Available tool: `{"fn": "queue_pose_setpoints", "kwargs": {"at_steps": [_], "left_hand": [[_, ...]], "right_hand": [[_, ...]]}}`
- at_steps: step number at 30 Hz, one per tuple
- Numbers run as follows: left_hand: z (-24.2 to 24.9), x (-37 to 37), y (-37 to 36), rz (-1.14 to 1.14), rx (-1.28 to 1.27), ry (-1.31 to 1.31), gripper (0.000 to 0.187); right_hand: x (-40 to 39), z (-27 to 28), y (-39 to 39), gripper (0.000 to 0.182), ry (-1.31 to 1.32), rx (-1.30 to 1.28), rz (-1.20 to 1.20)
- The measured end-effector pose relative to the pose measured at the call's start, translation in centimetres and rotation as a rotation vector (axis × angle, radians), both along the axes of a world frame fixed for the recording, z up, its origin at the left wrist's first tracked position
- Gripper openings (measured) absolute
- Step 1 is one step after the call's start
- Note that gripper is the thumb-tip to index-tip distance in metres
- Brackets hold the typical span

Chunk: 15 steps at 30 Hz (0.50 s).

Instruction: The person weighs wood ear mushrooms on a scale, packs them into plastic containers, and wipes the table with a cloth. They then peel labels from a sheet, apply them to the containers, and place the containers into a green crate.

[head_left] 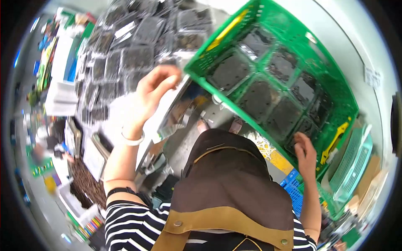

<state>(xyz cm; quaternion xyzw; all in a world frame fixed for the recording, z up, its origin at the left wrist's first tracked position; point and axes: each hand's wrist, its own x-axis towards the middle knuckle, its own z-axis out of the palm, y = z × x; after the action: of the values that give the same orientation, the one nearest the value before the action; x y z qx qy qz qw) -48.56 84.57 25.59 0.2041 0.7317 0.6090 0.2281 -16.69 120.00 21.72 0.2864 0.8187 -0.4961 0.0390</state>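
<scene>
My left hand (157, 85) hangs beside the left corner of a green plastic crate (255, 117), its fingers loosely bent and the thumb apart from them. Nothing shows between them. Close beyond this hand lie many clear plastic packs (138, 58) with dark contents, heaped on a white table. My right hand (305, 152) reaches over the crate's near right side. Its fingers are bent and a little apart, with the fingertips right at a dark pack in the corner. Several flat clear packs (259, 98) with dark contents lie side by side in the crate.
A teal basket (351, 161) stands right of the crate, and a blue crate (293, 190) sits low beneath it. Dark brown loose material (86, 180) lies at the left near a white tray (69, 198). Folders (94, 157) stand by the table's near end.
</scene>
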Motion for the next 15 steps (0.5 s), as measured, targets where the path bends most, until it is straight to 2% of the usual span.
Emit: {"fn": "queue_pose_setpoints", "kwargs": {"at_steps": [1, 2, 4, 5, 6, 7, 8, 9, 10, 12, 13, 15], "left_hand": [[-1.6, 1.3, -3.4, 0.172, -0.062, 0.005, 0.023], [-3.4, 2.6, -6.9, 0.276, -0.250, 0.010, 0.034], [-11.3, 6.7, -14.6, 0.609, -0.413, -0.194, 0.037], [-15.7, 9.6, -18.3, 0.643, -0.474, -0.233, 0.036], [-23.3, 12.6, -23.7, 0.511, -0.665, -0.276, 0.034], [-23.5, 15.2, -22.7, 0.792, -0.421, -0.646, 0.033], [-26.6, 17.3, -23.5, 0.857, -0.177, -0.827, 0.036], [-30.1, 18.6, -23.9, 0.938, -0.224, -0.889, 0.049], [-28.5, 18.2, -21.4, 1.034, -0.081, -0.891, 0.053], [-31.4, 18.0, -20.2, 1.200, 0.345, -0.864, 0.045], [-31.0, 17.7, -19.8, 1.153, 0.436, -0.794, 0.042], [-29.1, 16.6, -18.8, 1.062, 0.627, -0.641, 0.035]], "right_hand": [[-1.4, 0.3, -2.3, 0.041, 0.034, 0.162, 0.174], [-2.6, 0.4, -4.3, 0.038, 0.079, 0.326, 0.339], [-4.8, -0.7, -6.9, 0.031, 0.076, 0.620, 0.433], [-5.9, -1.3, -7.9, 0.029, 0.075, 0.771, 0.472], [-7.0, -1.6, -8.4, 0.027, 0.071, 0.769, 0.493], [-8.0, -2.0, -8.4, 0.025, 0.063, 0.764, 0.510], [-8.9, -2.2, -8.8, 0.024, 0.048, 0.759, 0.524], [-9.9, -2.0, -9.5, 0.022, 0.051, 0.753, 0.516], [-10.8, -1.8, -10.1, 0.022, 0.057, 0.755, 0.522], [-12.3, -1.1, -11.1, 0.022, 0.069, 0.760, 0.532], [-12.9, -0.7, -11.6, 0.024, -0.017, 0.714, 0.515], [-14.9, 1.2, -13.7, 0.028, 0.232, 0.923, 0.581]]}}
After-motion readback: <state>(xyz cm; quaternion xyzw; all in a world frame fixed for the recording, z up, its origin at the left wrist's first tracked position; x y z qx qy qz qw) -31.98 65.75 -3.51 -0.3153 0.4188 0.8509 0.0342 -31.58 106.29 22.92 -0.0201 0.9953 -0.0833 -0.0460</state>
